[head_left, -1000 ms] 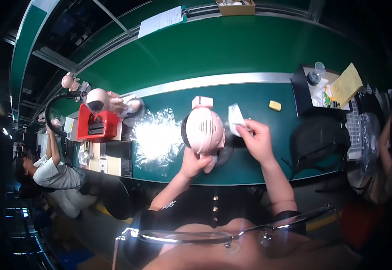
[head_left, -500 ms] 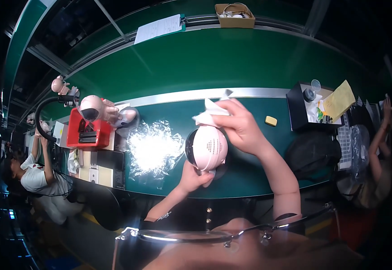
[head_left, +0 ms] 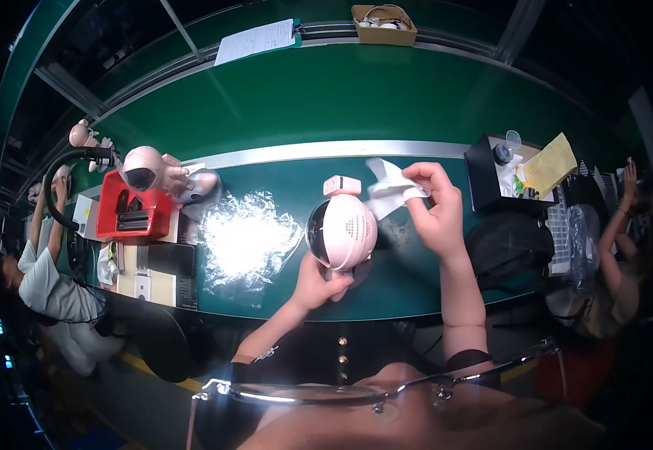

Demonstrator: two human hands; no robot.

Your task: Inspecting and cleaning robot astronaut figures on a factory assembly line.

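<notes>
My left hand (head_left: 316, 286) is closed around the lower part of a pink astronaut figure (head_left: 358, 232). The figure has a round head, a black visor facing left and small holes grouped on its side. A pink block-shaped part (head_left: 341, 185) stands out at the head's far side. To the right of the head, my right hand (head_left: 440, 214) pinches a crumpled white cloth (head_left: 390, 187). A small gap separates the cloth from the figure. What my left fingers grip underneath is partly hidden.
Shiny crumpled clear plastic (head_left: 247, 240) lies left of the figure. Beyond it are a red bin (head_left: 135, 225) and another pink astronaut figure (head_left: 143, 166) by a black flexible arm (head_left: 50, 187). A black box (head_left: 484, 199) stands at right. Other people sit on both sides.
My right hand and the cloth have moved right, off the figure's head. The pink block on the head is uncovered. A small yellow block on the table is now hidden behind my right hand.
</notes>
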